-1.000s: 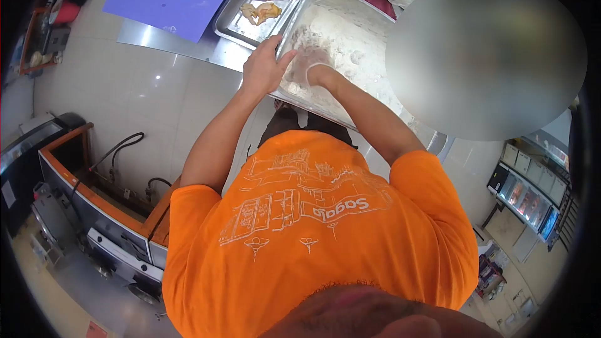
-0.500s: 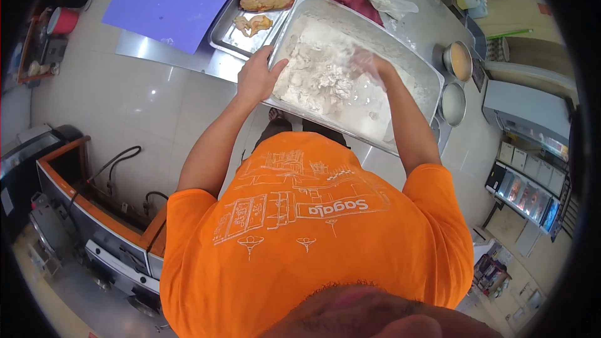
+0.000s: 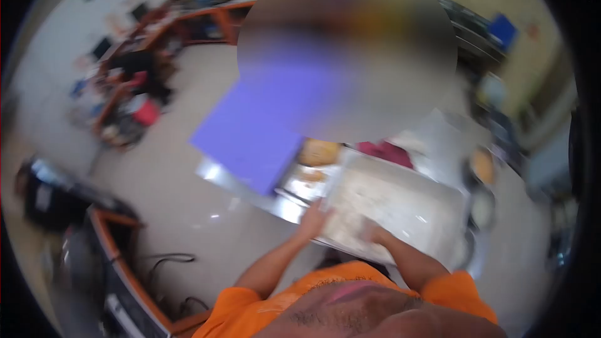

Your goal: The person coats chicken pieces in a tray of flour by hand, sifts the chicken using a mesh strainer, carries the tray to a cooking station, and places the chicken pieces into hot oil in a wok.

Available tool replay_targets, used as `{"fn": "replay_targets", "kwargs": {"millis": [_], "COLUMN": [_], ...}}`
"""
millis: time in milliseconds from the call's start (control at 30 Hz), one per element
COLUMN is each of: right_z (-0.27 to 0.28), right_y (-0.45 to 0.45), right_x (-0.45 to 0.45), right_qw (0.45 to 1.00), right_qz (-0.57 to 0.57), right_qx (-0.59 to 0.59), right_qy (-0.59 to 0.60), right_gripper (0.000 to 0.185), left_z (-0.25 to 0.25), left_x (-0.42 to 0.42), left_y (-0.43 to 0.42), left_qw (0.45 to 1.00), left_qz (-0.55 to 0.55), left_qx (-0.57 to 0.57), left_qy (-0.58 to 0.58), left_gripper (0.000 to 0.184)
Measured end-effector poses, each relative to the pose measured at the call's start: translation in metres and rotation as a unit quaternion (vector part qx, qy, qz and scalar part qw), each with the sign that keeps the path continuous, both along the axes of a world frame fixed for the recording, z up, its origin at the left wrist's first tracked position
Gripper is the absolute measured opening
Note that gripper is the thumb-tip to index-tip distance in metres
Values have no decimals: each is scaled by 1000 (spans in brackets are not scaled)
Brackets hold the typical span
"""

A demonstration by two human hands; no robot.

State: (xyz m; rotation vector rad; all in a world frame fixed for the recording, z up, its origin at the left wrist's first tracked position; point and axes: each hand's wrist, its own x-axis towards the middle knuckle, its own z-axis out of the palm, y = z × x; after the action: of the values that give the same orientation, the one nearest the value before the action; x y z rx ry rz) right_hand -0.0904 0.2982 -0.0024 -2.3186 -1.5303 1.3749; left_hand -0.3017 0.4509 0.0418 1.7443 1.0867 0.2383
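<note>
A deep rectangular metal pan [image 3: 432,189] of white flour [image 3: 360,191] lies before me. My left hand [image 3: 315,218] is at the near left corner of its rim, with the thumb on the inner side. Inside the pan, my right hand [image 3: 373,230] is down in the flour near the front wall; motion smears its fingers, and whether they hold anything is unclear. Left of the pan, a shallow metal tray [image 3: 289,186] carries a bag of what looks like raw chicken [image 3: 320,152] and a loose piece [image 3: 313,176].
A purple sheet [image 3: 241,138] covers the table's left part. Behind the pan lie a maroon cloth [image 3: 389,153] and a whitish plastic bag [image 3: 410,142]. Two round bowls stand at right, one with orange contents [image 3: 483,166], another paler [image 3: 482,208]. A blurred disc hides the far middle.
The view has tilted up, so the pan sits lower and more of the room shows. My right hand has shifted toward the pan's near left side; my left hand stays at the rim.
</note>
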Motion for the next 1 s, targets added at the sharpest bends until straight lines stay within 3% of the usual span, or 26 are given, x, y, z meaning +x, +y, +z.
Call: {"fn": "replay_targets", "kwargs": {"millis": [33, 67, 100, 167, 200, 233, 267, 300, 333, 367, 433, 467, 500, 533, 567, 600, 667, 700, 767, 833, 900, 1000], "right_z": [54, 52, 32, -5, -21, -38, -42, -38, -17, -58, -60, -25, 15, 44, 35, 26, 39, 64, 63, 14, 2, 27], "right_y": [4, 2, 8, 24, 37, 21, 9, -2, 8, 3, 10, 21, 25, 26, 46, 66, 76, 92, 130, 145, 140, 98], "right_x": [5, 15, 31, 46, 53, 71, 82, 89, 59, 52, -34, -50, -64, -64, -33, -1, 25, 25, 24, 13, -16, -53], "right_qw": [998, 997, 970, 974, 980, 992, 997, 996, 992, 987, 986, 997, 991, 993, 985, 973, 976, 982, 987, 987, 979, 972], "right_qz": [18, 56, 212, 50, 44, 46, 54, 66, 77, 118, 27, 33, 40, 90, 149, 206, 124, -14, 80, 149, 200, 204], "right_qx": [-40, -13, 108, 79, 92, 43, -11, -67, -100, -44, 97, 61, 127, 79, 82, 85, 101, 59, 129, 63, 26, 38], "right_qy": [48, 45, 52, 207, 170, 111, 53, -3, -28, 96, -133, -18, 32, 7, 29, 53, 146, 179, -49, -12, -33, -115], "right_gripper": [88, 83, 72, 53, 49, 49, 50, 52, 54, 57, 81, 87, 79, 73, 68, 63, 56, 54, 57, 61, 66, 73], "left_z": [-6, -32, 3, 57, 38, -20, -6, 5, 20, -4, 60, 66, 78, 86, 88, 58, 56, 55, 56, 60, 54, 63], "left_x": [4, 8, 8, 3, 0, 3, 3, 4, 5, 3, -16, -22, -32, -39, -44, -3, -3, -3, -4, -4, -5, -4], "left_y": [-1, -7, -8, -12, -8, -4, -8, -6, -8, -7, -6, -12, -17, -22, -25, -3, -3, -1, -3, -2, -2, -1], "left_qw": [999, 990, 990, 990, 989, 987, 984, 995, 993, 983, 995, 991, 991, 990, 986, 983, 982, 982, 983, 983, 982, 986], "left_qz": [-14, 16, 20, -16, -21, -2, -19, 0, 3, 7, -23, -9, -9, -9, -8, -4, -3, 1, 4, -1, 4, -3], "left_qx": [-23, 134, 119, 133, 143, 158, 173, 92, 121, 182, 100, 124, 133, 138, 163, 178, 183, 183, 181, 174, 182, 155], "left_qy": [-26, 30, 71, 44, 41, 33, 40, 22, 11, -8, 18, 43, 27, 35, 33, 42, 49, 47, 40, 58, 49, 67], "left_gripper": [72, 65, 64, 65, 68, 70, 74, 76, 77, 75, 72, 68, 66, 64, 62, 60, 56, 56, 54, 52, 51, 49]}}
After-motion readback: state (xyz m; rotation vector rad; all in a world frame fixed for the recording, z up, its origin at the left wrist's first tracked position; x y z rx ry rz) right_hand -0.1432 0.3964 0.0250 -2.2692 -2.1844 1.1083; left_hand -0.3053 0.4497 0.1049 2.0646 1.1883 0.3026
